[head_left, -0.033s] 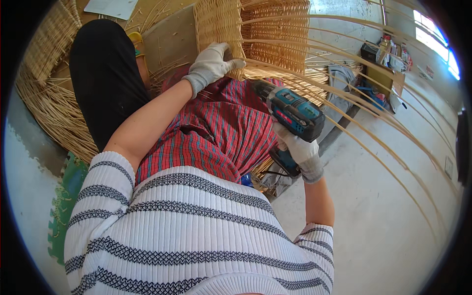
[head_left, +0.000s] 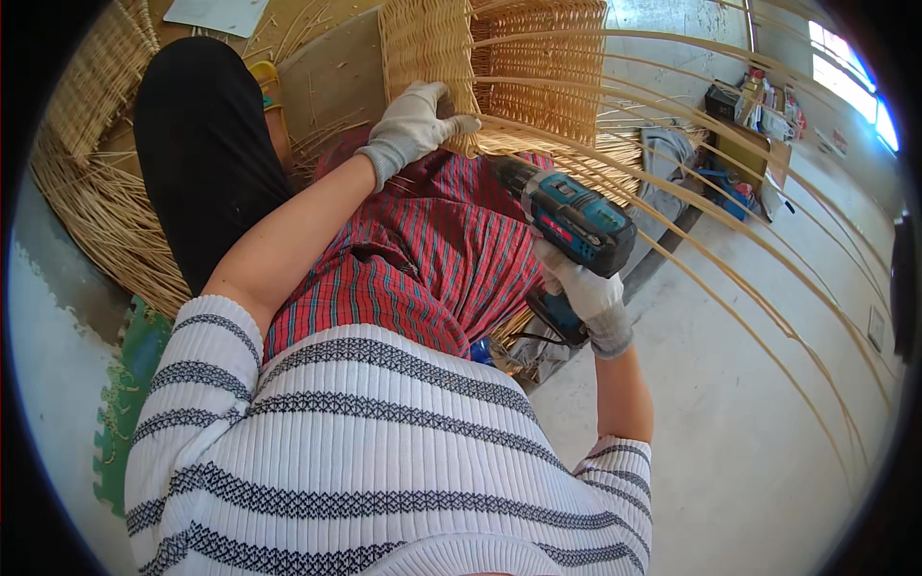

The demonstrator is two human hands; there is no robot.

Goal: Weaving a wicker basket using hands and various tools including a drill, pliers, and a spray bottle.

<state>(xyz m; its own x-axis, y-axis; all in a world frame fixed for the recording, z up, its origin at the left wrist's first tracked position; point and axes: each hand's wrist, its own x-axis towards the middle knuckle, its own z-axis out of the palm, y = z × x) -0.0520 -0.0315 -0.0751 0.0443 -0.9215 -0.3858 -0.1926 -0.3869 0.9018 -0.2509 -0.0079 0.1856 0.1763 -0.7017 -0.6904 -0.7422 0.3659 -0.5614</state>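
My left hand [head_left: 408, 127], in a white knit glove with a grey cuff, grips the lower corner of a pale wicker basket [head_left: 425, 48]. Its thumb points right along the edge, and some fingers are hidden. Long loose strips [head_left: 615, 160] fan out from the basket to the right. A teal and black cordless drill [head_left: 581, 221] is held by its handle in my gloved right hand [head_left: 588, 291]. Its dark chuck points up and left toward the basket's lower edge, just below the strips. Whether the tip touches the basket I cannot tell.
A red striped cloth [head_left: 394, 288] covers my lap. Bundles of thin sticks [head_left: 106, 221] lie at the left beside another woven piece [head_left: 96, 77]. A green foam mat [head_left: 134, 394] lies at lower left. Boxes and assorted items [head_left: 754, 125] stand by the wall at right.
The free ends of the long strips at the right have shifted slightly. Both hands, the basket and the drill stay nearly in place.
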